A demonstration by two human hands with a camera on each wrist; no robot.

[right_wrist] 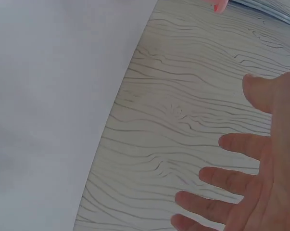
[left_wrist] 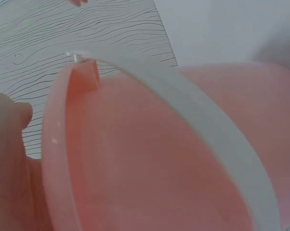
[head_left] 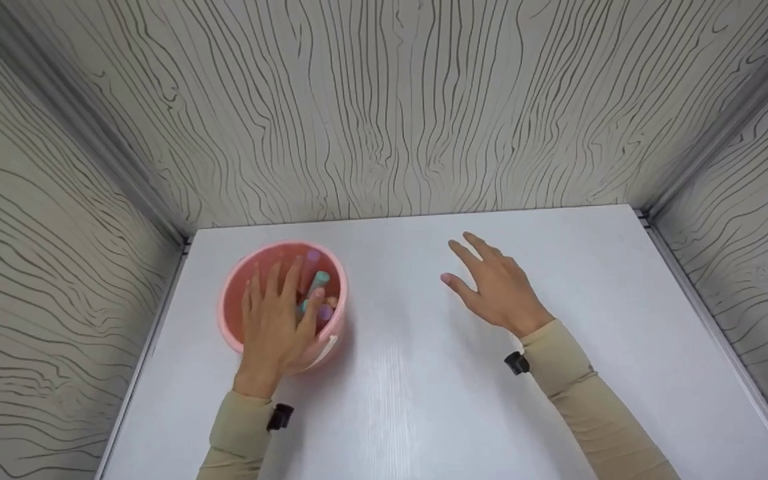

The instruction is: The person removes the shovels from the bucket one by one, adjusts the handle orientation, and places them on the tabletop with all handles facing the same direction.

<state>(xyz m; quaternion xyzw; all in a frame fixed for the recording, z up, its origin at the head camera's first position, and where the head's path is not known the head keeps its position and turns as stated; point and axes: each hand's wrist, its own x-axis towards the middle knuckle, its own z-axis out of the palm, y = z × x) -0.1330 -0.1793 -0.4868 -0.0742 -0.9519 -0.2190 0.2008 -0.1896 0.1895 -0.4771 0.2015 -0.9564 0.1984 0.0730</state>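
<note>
A pink bucket (head_left: 232, 303) with a white handle (left_wrist: 197, 110) stands upright on the left of the table. My left hand (head_left: 277, 327) reaches over its near rim, fingers spread and extended down into the opening. Inside, partly covered by that hand, lie several small pieces, among them a teal cylinder (head_left: 318, 283) and a purple round-ended piece (head_left: 326, 313). From the left wrist, the bucket's outer wall and rim fill most of the picture. My right hand (head_left: 501, 287) hovers over the table to the right, fingers apart and holding nothing; its palm shows in the right wrist view.
The white table (head_left: 397, 387) meets a wood-grain patterned back panel (head_left: 384, 113). Similar panels rise on both sides, with grey metal corner posts (head_left: 724, 113) between them. A black wrist mount (head_left: 281, 417) sits on the left sleeve, another (head_left: 517, 363) on the right.
</note>
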